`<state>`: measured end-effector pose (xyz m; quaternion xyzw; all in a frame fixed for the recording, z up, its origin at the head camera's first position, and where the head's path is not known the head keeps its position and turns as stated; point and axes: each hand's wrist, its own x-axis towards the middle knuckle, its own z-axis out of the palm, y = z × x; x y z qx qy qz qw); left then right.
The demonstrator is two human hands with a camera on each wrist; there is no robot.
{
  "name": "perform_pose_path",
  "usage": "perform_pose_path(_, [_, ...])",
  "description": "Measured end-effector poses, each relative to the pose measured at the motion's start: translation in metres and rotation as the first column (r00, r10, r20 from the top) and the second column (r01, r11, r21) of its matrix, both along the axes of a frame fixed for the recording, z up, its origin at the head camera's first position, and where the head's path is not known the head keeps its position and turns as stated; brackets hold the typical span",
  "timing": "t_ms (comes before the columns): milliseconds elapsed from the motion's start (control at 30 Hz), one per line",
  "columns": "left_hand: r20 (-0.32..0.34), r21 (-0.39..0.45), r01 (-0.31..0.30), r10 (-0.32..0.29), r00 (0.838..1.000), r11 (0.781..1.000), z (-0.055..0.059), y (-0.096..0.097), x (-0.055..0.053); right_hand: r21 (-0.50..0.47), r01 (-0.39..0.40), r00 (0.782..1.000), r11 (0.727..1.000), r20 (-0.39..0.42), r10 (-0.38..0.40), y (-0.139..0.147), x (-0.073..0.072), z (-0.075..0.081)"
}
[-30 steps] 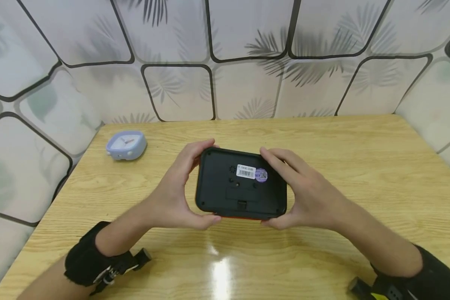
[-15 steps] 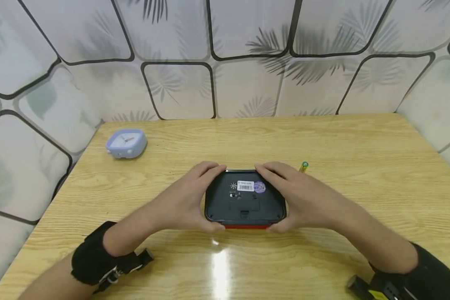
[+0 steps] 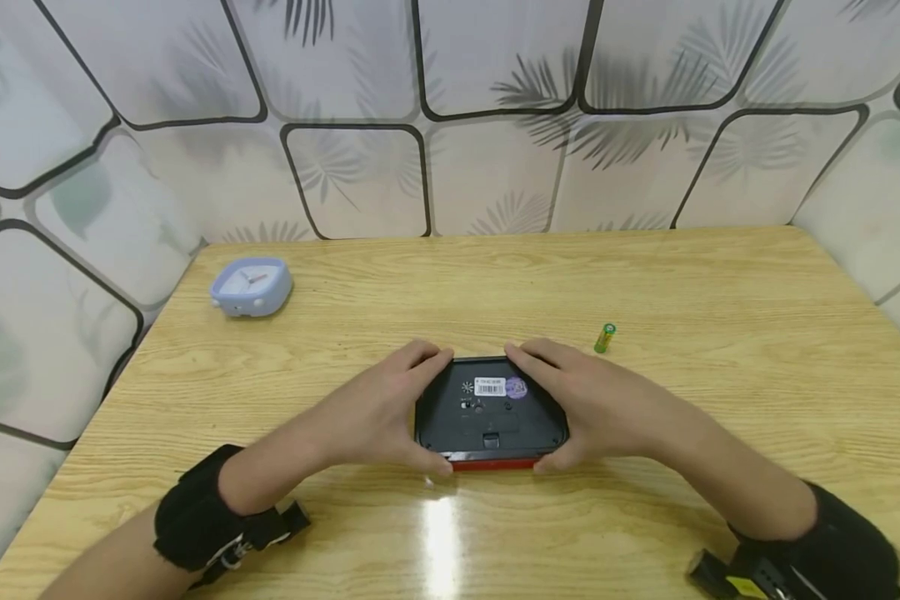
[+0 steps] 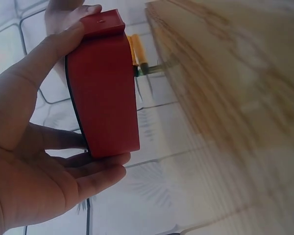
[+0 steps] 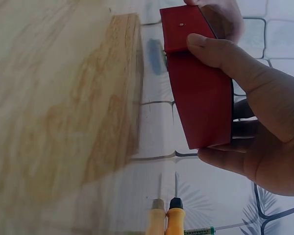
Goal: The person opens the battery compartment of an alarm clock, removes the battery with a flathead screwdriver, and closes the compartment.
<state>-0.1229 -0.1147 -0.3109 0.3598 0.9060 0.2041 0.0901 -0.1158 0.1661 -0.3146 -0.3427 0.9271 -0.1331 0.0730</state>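
Observation:
Both hands hold a rounded rectangular device (image 3: 498, 421) with a flat black back and red sides. Its back faces up, with a barcode label, a round purple sticker, a small switch and a battery cover. My left hand (image 3: 390, 408) grips the left end, its thumb at the near edge and fingertips at the far edge. At the other end, my right hand (image 3: 596, 408) grips it the same way. In the wrist views the red side (image 4: 103, 93) of the device stands close over the tabletop; its front is hidden.
A green-and-yellow battery (image 3: 604, 338) lies beyond my right hand. A lilac clock (image 3: 252, 287) sits at the table's far left. A screwdriver with a yellow handle (image 5: 175, 220) shows in the right wrist view. Behind the wooden table (image 3: 720, 333) hangs patterned cloth (image 3: 495, 175).
Both hands have lowered the device toward the table and slightly nearer, and its back has tipped further upward. The battery behind the right hand has come into view.

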Motion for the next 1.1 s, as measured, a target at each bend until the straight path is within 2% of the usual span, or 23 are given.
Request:
perform_pose_path(267, [0.030, -0.028, 0.006, -0.005, 1.000, 1.000, -0.0021, 0.0019, -0.0022, 0.006, -0.024, 1.000, 1.000, 0.017, 0.023, -0.0010, -0.0034, -0.0034])
perform_pose_path(767, [0.071, -0.072, -0.001, 0.006, 0.997, 0.997, -0.0045, 0.0003, -0.0074, 0.053, -0.007, 0.998, 0.999, 0.062, 0.004, -0.0043, -0.0075, -0.0037])
perform_pose_path(1100, [0.137, -0.099, 0.010, 0.004, 0.991, 0.995, -0.0073, 0.0022, -0.0069, 0.058, 0.016, 0.990, 0.998, 0.139, -0.024, -0.0029, -0.0052, -0.0085])
